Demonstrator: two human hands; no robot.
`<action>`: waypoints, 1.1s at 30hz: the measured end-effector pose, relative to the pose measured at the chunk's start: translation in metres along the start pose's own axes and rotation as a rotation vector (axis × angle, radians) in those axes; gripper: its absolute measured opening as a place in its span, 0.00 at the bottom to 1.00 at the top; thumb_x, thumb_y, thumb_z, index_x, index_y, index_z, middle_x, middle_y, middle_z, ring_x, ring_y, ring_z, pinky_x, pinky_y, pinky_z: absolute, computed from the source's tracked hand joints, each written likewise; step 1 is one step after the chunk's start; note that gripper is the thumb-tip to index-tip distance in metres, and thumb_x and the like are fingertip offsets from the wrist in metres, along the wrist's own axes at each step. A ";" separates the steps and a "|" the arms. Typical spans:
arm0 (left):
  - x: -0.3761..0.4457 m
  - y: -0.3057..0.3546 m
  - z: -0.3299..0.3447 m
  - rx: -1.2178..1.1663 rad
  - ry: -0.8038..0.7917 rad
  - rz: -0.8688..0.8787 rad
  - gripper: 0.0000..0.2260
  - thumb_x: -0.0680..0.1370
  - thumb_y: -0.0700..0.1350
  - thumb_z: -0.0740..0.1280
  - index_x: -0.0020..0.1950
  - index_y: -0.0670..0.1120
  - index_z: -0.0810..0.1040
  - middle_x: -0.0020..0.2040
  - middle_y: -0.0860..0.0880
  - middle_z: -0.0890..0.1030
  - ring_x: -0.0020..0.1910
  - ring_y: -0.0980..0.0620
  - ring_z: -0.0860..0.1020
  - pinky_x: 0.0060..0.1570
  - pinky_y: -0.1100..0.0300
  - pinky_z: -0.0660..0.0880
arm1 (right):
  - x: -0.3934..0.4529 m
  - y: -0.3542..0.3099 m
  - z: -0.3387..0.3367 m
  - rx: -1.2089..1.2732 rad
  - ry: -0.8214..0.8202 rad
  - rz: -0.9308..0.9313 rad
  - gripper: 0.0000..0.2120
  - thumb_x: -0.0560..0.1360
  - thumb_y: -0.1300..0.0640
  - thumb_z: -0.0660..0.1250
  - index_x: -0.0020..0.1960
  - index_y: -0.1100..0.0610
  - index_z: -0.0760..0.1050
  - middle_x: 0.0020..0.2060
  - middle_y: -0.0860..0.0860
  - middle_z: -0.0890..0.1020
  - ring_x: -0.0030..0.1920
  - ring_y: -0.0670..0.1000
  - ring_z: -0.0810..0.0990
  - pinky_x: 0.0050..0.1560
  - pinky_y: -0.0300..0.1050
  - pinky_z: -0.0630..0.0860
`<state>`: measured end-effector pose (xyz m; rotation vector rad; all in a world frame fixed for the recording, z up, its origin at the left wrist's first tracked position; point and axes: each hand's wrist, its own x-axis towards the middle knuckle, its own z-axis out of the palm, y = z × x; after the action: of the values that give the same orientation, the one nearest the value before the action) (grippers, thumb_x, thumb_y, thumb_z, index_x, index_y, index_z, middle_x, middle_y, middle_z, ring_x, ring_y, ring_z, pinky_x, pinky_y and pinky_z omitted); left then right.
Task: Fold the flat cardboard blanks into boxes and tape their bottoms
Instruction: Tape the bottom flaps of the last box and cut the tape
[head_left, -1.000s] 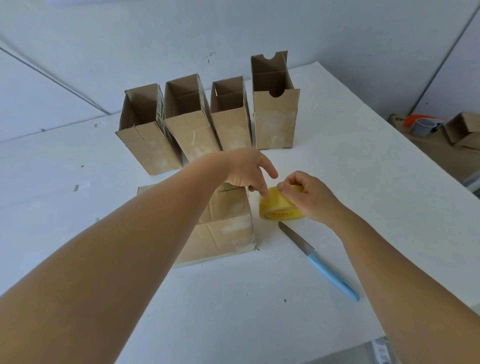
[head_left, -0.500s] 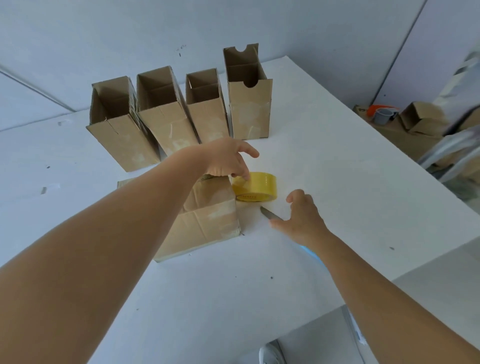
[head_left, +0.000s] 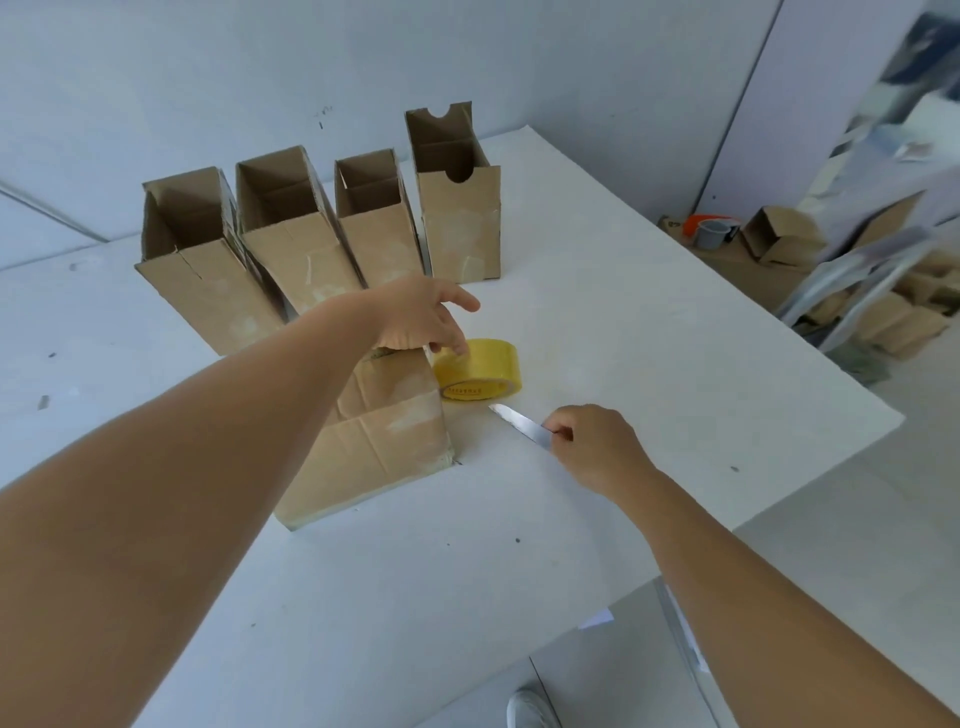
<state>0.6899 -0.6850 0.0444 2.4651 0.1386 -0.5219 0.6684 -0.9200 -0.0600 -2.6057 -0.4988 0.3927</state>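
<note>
A folded cardboard box (head_left: 384, 436) stands upside down on the white table (head_left: 623, 332), in front of me. My left hand (head_left: 421, 322) rests on its top far edge, fingers straight, the fingertips reaching down beside the yellow tape roll (head_left: 480, 371). The roll lies flat against the box's right side. My right hand (head_left: 597, 447) grips a knife (head_left: 519, 422) just right of the box. Its bare blade points toward the roll and its handle is hidden in my hand. Several folded boxes (head_left: 291, 234) stand open-topped in a row behind.
The table's right edge (head_left: 810, 467) runs diagonally close to my right arm. Beyond it, on the floor, sit a pile of cardboard boxes (head_left: 779, 239), a grey cup (head_left: 710, 234) and a metal frame (head_left: 852, 280). A shoe (head_left: 530, 709) shows below.
My right hand let go of the tape roll, moved down to the knife and closed on it. The roll now lies flat on the table. My left hand stayed on the box.
</note>
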 end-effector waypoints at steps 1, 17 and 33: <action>0.000 0.000 0.000 -0.005 -0.003 0.004 0.22 0.76 0.42 0.69 0.69 0.54 0.70 0.46 0.56 0.85 0.40 0.55 0.78 0.48 0.61 0.73 | -0.005 -0.001 -0.008 0.072 -0.009 -0.011 0.08 0.75 0.60 0.59 0.41 0.53 0.75 0.35 0.48 0.76 0.38 0.53 0.75 0.36 0.43 0.69; -0.005 0.004 0.001 -0.079 0.045 -0.012 0.26 0.74 0.44 0.72 0.70 0.54 0.70 0.46 0.55 0.85 0.41 0.53 0.80 0.53 0.58 0.77 | -0.013 -0.062 -0.051 0.065 0.108 -0.273 0.17 0.77 0.59 0.57 0.60 0.45 0.76 0.42 0.51 0.82 0.38 0.55 0.74 0.35 0.44 0.70; -0.003 0.001 -0.003 -0.154 0.043 0.007 0.34 0.73 0.44 0.72 0.76 0.54 0.61 0.45 0.56 0.85 0.40 0.54 0.79 0.47 0.62 0.73 | 0.002 -0.052 -0.013 -0.078 -0.120 -0.320 0.23 0.79 0.60 0.53 0.65 0.37 0.69 0.48 0.45 0.70 0.47 0.50 0.71 0.43 0.44 0.69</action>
<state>0.6883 -0.6835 0.0486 2.3266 0.1809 -0.4389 0.6608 -0.8809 -0.0244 -2.5250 -0.9730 0.4289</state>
